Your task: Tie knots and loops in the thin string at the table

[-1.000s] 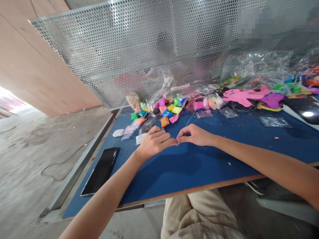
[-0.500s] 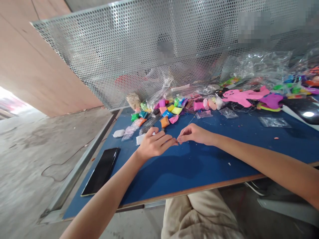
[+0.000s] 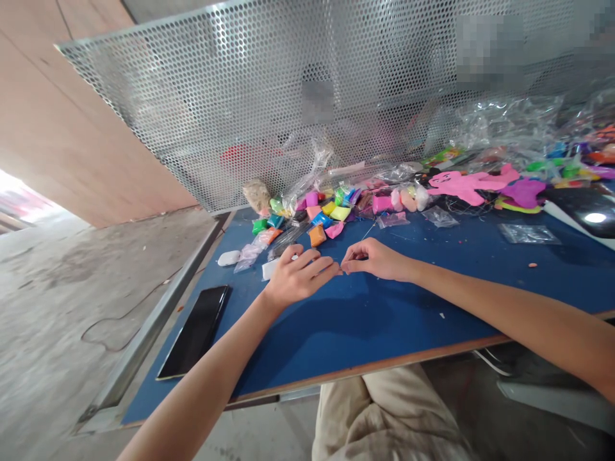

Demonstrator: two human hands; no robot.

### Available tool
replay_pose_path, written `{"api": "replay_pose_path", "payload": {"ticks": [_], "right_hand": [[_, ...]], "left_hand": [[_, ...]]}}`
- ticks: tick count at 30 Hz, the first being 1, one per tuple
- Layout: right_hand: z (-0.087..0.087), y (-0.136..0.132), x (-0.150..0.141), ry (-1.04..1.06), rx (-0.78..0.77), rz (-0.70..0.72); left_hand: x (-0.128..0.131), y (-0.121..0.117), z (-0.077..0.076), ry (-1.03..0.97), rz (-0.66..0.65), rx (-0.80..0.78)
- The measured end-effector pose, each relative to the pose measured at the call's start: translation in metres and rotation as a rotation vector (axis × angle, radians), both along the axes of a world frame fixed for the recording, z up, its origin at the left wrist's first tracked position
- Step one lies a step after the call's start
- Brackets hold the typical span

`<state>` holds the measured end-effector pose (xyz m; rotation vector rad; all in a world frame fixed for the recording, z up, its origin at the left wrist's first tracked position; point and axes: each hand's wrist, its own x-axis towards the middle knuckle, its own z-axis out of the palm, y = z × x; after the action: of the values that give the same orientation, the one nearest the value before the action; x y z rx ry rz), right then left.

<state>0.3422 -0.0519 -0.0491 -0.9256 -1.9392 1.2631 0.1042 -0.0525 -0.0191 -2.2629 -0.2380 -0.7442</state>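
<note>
Over the blue table [image 3: 307, 346], my left hand [image 3: 302, 275] and my right hand [image 3: 372, 259] meet fingertip to fingertip. Thumb and index finger of the right hand are pinched together, and a fine thread-like line shows just above them. The left hand's fingertips are closed as well, pointing right, with its other fingers curled loosely. Whatever sits between the fingertips is too small to make out. Closest behind the hands are an orange clay packet [image 3: 317, 236], a pink packet [image 3: 335, 230] and a white block [image 3: 270, 269], partly covered by the left hand.
A black phone [image 3: 195, 333] lies at the left edge, with a white case [image 3: 229, 258] beyond it. Several coloured packets, a pink figure cutout [image 3: 461, 184] and clear bags [image 3: 528, 235] line the back. A perforated metal panel [image 3: 269, 96] rises behind them.
The hands stay almost in place. My right fingertips have shifted slightly up, and the thin line by them shows less clearly now.
</note>
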Motion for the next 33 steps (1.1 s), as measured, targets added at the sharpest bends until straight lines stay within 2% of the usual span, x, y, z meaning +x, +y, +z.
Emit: {"api": "replay_pose_path", "payload": {"ticks": [4, 9, 12, 26, 33], "right_hand": [[-0.002, 0.001, 0.0, 0.035, -0.045, -0.027], [0.0, 0.001, 0.0, 0.119, -0.118, -0.017], [0.001, 0.001, 0.001, 0.098, -0.115, -0.03], [0.001, 0.005, 0.005, -0.026, 0.122, -0.063], [-0.004, 0.007, 0.009, -0.129, 0.237, -0.097]], "left_hand": [[0.001, -0.001, 0.002, -0.054, -0.014, 0.015], [0.0, -0.002, -0.001, -0.075, -0.013, -0.182], [0.001, -0.002, -0.003, -0.045, 0.011, -0.237], [0.002, 0.0, -0.01, -0.012, 0.037, -0.052], [0.005, 0.005, -0.02, 0.011, 0.083, -0.064]]}}
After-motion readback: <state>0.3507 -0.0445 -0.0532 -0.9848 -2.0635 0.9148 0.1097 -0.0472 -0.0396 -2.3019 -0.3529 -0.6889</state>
